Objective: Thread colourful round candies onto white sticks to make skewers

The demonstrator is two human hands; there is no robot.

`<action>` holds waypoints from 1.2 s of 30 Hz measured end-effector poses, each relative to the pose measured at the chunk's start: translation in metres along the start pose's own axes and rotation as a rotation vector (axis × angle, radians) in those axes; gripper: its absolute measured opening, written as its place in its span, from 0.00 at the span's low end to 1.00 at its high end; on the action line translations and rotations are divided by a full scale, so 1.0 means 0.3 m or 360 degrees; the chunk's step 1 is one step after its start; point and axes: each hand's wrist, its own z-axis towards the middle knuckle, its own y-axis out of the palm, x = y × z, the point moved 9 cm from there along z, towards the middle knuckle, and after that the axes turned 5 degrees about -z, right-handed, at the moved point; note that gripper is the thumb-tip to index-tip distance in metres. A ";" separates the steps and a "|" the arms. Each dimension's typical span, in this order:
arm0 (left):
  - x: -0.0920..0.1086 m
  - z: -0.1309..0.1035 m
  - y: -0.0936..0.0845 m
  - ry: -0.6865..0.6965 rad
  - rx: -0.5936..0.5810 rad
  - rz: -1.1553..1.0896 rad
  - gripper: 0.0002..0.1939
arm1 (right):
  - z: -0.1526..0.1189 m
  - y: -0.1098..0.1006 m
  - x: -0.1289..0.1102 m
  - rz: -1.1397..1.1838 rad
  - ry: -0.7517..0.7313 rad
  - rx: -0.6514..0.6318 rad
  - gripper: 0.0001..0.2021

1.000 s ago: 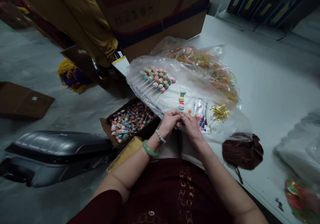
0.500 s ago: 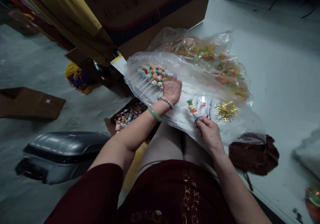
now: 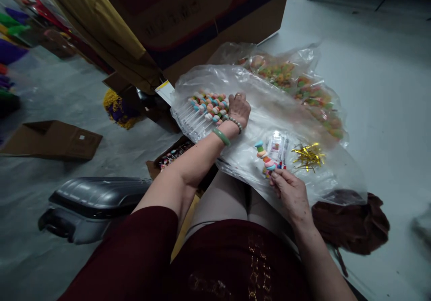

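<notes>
Candy skewer [image 3: 262,154]: tilted over our plastic sheet [image 3: 235,153], pinched in our right hand [image 3: 291,193]; threaded, apparently unwrapped.
Left hand [image 3: 239,111]: well apart from the right, beside the skewer pile [image 3: 207,106]; we cannot tell its grip.
Skewer pile: threading done, we judge.
Printed sleeves [image 3: 276,145], gold ties [image 3: 308,156]: loose, seemingly unused.
Clear bags [image 3: 308,58]: orange and green pieces.
Carton [image 3: 153,170]: multicoloured pieces, partly hidden.

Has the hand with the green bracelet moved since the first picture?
Yes. The left hand moved forward, up to the right side of the candy pile.
</notes>
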 end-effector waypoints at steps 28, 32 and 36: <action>-0.043 -0.781 0.035 -0.0778 -0.0114 -0.3109 0.22 | -0.277 0.066 -0.148 -0.1017 -0.1016 0.0316 0.11; -0.037 -0.782 0.049 -0.0711 -0.0044 -0.2977 0.24 | -0.279 0.076 -0.141 -0.1046 -0.1007 0.0303 0.11; -0.028 -0.782 0.057 -0.0696 -0.0061 -0.2957 0.25 | -0.270 0.083 -0.119 -0.0958 -0.1004 0.0253 0.12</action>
